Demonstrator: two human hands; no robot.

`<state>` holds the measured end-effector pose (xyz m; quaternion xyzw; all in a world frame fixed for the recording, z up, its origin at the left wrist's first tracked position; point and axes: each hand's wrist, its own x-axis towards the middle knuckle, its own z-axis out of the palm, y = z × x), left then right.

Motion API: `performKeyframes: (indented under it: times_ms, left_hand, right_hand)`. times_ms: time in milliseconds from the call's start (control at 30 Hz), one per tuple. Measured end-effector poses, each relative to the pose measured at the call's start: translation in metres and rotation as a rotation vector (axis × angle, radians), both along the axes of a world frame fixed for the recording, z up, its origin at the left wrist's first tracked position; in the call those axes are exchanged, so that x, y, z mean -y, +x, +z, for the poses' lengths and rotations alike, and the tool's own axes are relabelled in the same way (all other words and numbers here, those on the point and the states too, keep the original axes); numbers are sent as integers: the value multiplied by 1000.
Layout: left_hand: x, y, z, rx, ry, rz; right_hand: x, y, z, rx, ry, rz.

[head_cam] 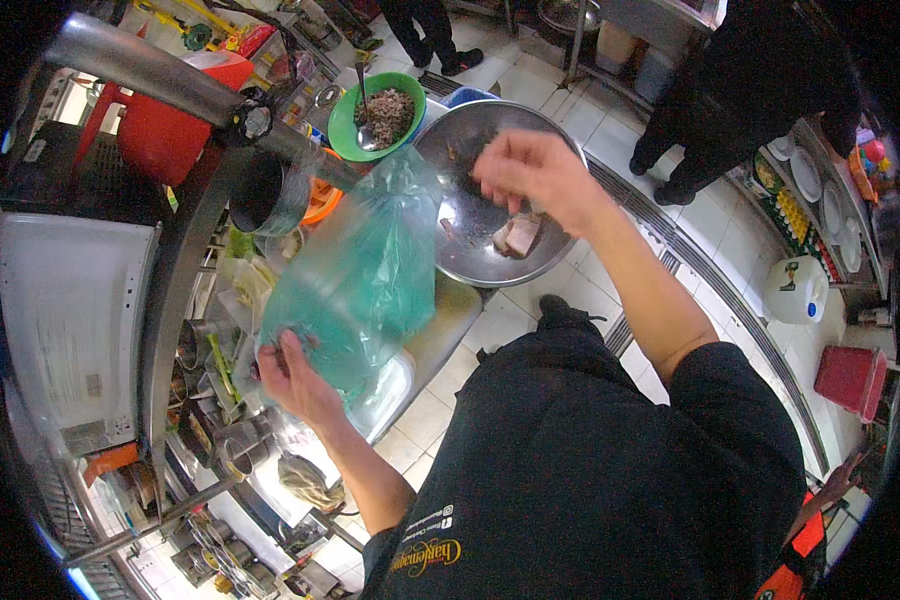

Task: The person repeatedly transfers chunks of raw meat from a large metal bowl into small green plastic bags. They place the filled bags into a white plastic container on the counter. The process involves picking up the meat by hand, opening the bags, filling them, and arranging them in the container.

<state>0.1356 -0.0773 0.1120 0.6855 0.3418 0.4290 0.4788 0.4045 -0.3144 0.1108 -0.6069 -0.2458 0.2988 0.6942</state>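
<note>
My left hand (300, 381) grips the edge of a translucent green plastic bag (375, 277), whose narrowed end reaches the rim of a large stainless steel bowl (465, 264). Over that bowl hovers my right hand (534, 178), blurred by motion, its fingers curled. Whether it holds anything is not visible. Pale chunks of what looks like raw meat (521, 236) lie in the bowl below it, with small scraps beside them. A green bowl (339, 124) of minced or crumbly food (390, 114), with a spoon (364, 135) in it, stands just beyond.
A thick metal pipe frame (142, 69) crosses at left, near a dark pot (268, 199) and an orange container (322, 196). Vegetables (247, 281) sit beside the bag. Two people in dark clothes (727, 90) stand beyond. A white jug (795, 291) is on the right.
</note>
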Motion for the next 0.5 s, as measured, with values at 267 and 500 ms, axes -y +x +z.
performKeyframes:
  times_ms: [267, 500]
  left_hand:
    - [80, 4, -46, 290, -725, -302]
    - [50, -20, -45, 617, -1159, -343]
  right_hand:
    - [-46, -129, -24, 310, -5, 390]
    - [-57, -107, -91, 486, -210, 111]
